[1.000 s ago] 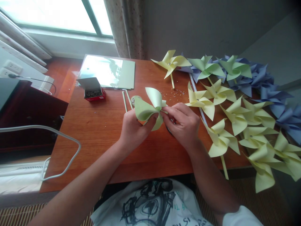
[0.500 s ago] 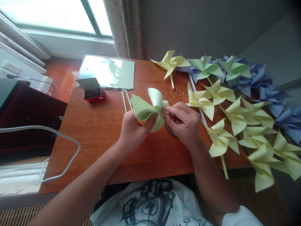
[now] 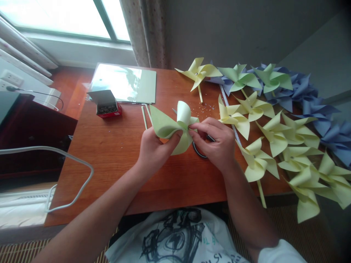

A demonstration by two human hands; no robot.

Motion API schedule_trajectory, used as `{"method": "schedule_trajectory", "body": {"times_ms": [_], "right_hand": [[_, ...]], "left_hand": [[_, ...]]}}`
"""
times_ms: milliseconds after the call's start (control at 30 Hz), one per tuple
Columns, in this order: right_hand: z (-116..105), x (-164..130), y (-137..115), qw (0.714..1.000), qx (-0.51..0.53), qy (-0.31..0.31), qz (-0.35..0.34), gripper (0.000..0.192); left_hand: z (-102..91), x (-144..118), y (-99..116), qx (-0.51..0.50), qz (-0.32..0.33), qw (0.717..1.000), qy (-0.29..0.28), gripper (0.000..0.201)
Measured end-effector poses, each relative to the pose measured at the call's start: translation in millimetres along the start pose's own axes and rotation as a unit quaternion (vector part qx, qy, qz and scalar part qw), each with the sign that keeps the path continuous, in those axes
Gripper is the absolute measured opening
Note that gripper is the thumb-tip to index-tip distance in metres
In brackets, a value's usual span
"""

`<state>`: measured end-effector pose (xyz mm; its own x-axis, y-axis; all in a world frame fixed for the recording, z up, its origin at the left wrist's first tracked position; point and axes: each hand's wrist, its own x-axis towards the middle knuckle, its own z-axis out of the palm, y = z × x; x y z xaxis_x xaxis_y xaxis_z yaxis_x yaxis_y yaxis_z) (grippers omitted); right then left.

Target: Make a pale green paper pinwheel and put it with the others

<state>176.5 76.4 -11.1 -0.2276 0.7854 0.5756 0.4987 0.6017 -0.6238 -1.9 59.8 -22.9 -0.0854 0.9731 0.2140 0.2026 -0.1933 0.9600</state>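
The left hand (image 3: 153, 149) pinches the centre of a pale green paper pinwheel (image 3: 171, 126), thumb on the near face and fingers closed behind it. The right hand (image 3: 216, 144) meets it from 3 o'clock, thumb and forefinger pressed together on the same hub. The pinwheel is held above the middle of the wooden table (image 3: 115, 153), clear of the surface.

Progress, judged from the layout: the blades of the held piece are already folded inward and gathered at the hub, but no stick is attached to it. Two loose sticks (image 3: 146, 116) lie on the table at 11 o'clock from the left hand. A row of finished pinwheels (image 3: 274, 135) (yellow, green and blue, several with sticks visible) runs from 1 o'clock to 4 o'clock along the table's edge, so most of a batch appears complete.

Further items: an open red box of small fasteners (image 3: 108, 106) at 10 o'clock; a stack of green paper sheets (image 3: 124, 84) behind it; a dark ring-shaped object (image 3: 199, 151), partly hidden below the right hand (its identity cannot be determined); small scattered bits (image 3: 204, 106) at 12 o'clock.

Room: a window (image 3: 60, 18) and curtain (image 3: 145, 33) stand beyond the far edge, with a grey wall to 1 o'clock. A white cable (image 3: 68, 160) loops at 9 o'clock.
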Motion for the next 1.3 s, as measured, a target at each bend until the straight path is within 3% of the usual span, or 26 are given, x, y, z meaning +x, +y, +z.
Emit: {"method": "schedule_trajectory", "body": {"times_ms": [167,433,733,1300], "right_hand": [[-0.1,0.1,0.2,1.000,0.006,-0.003,-0.001,0.010],[0.0,0.4,1.3,1.000,0.003,-0.002,-0.004,0.009],[1.0,-0.3,0.8,1.000,-0.015,-0.010,-0.010,0.010],[2.6,-0.9,1.2,0.999,-0.029,-0.016,-0.018,0.010]], "left_hand": [[-0.1,1.1,1.0,-0.029,-0.032,0.999,0.006,0.020],[0.5,2.9,0.6,-0.036,-0.018,0.999,0.007,0.016],[1.2,3.1,0.3,-0.072,-0.049,0.996,0.013,0.020],[1.7,1.7,-2.9,-0.044,-0.030,0.999,-0.005,0.016]]}}
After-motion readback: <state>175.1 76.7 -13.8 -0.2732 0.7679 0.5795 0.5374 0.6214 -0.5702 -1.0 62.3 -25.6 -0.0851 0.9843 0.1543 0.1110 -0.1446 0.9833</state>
